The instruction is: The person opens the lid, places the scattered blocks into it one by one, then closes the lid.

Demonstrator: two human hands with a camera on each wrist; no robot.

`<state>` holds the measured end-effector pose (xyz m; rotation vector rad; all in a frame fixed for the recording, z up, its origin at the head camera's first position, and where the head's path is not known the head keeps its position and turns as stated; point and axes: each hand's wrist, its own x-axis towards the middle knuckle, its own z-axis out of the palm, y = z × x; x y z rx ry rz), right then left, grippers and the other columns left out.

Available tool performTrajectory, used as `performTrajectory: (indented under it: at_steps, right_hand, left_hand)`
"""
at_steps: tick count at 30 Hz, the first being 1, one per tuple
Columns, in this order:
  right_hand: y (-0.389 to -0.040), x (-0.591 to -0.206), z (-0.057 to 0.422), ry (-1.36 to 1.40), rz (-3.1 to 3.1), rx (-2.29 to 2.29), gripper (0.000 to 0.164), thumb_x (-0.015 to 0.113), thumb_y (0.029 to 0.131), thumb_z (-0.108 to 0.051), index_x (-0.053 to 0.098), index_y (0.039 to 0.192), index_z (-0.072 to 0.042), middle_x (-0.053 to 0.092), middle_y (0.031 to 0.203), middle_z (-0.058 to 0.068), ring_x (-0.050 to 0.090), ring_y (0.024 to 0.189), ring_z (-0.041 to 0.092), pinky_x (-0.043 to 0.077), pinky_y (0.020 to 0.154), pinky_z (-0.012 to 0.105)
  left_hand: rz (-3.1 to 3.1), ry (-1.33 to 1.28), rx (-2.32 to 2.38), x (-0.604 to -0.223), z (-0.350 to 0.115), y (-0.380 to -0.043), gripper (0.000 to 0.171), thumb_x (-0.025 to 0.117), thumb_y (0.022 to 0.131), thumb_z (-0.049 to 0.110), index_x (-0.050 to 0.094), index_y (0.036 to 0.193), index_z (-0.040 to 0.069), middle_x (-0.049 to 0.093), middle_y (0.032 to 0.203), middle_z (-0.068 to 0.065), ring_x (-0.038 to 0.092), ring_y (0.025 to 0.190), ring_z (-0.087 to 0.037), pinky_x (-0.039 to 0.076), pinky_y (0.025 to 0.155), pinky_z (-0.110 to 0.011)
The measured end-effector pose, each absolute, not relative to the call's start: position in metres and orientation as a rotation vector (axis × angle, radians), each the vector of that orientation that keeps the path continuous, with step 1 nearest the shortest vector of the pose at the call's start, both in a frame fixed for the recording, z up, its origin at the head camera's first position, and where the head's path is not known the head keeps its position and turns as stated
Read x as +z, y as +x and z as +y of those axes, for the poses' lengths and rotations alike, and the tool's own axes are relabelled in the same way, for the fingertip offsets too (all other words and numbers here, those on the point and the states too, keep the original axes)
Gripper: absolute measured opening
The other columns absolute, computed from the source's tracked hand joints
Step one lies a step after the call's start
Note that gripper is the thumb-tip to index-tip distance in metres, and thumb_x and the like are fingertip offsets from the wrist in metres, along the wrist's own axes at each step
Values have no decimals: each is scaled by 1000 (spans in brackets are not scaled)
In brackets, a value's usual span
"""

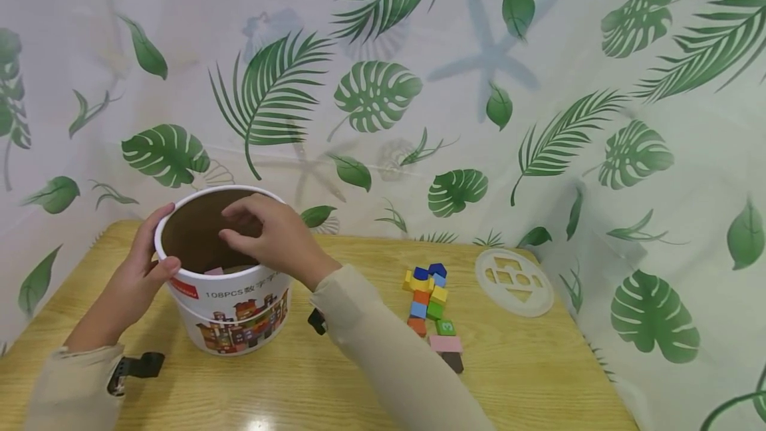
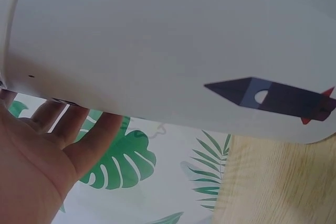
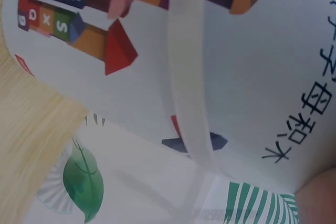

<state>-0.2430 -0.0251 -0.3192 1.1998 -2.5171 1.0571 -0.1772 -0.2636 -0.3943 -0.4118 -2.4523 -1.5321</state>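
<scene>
Beige sleeves [image 1: 389,341] lie closest to my camera; I see the left hand [image 1: 134,285] gripping the white bucket [image 1: 239,314] on the desk [image 1: 526,371], while the right hand [image 1: 272,235], relaxed with thumb apart, hangs at its opening, left of coloured blocks [image 1: 421,297].
</scene>
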Motion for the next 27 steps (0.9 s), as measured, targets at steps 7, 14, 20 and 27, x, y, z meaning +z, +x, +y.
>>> performTrajectory:
  at_steps: [7, 14, 20, 27]
  right_hand:
    - [-238, -328, 15, 1362, -2361, 1086, 32, 77, 95, -16, 69, 123, -3, 69, 122, 6, 62, 117, 14, 46, 104, 21]
    - [-245, -338, 105, 1193, -2358, 1023, 35, 75, 96, -16, 68, 129, -5, 67, 127, 7, 60, 122, 22, 48, 107, 35]
    - [-269, -358, 205, 921, -2577, 955, 34, 73, 98, -15, 67, 130, -5, 66, 126, 9, 62, 116, 27, 51, 102, 47]
    - [-289, -395, 298, 596, -2903, 900, 38, 69, 101, -18, 63, 135, -4, 62, 132, 16, 58, 121, 37, 48, 103, 54]
  left_hand:
    - [-2419, -423, -1586, -397, -265, -177, 78, 53, 106, 29, 5, 167, 29, 20, 163, -23, 27, 139, -52, 29, 95, -86]
    - [-2426, -432, -1580, -394, -263, -179, 79, 54, 106, 29, 4, 167, 29, 19, 163, -24, 27, 139, -53, 29, 95, -86]
    - [-2417, -452, -1573, -399, -264, -182, 77, 53, 107, 27, 5, 167, 30, 22, 161, -22, 29, 139, -45, 34, 102, -78]
    - [-2404, -482, -1518, -401, -267, -181, 75, 54, 107, 21, 10, 166, 30, 29, 158, -9, 33, 129, -2, 37, 93, -12]
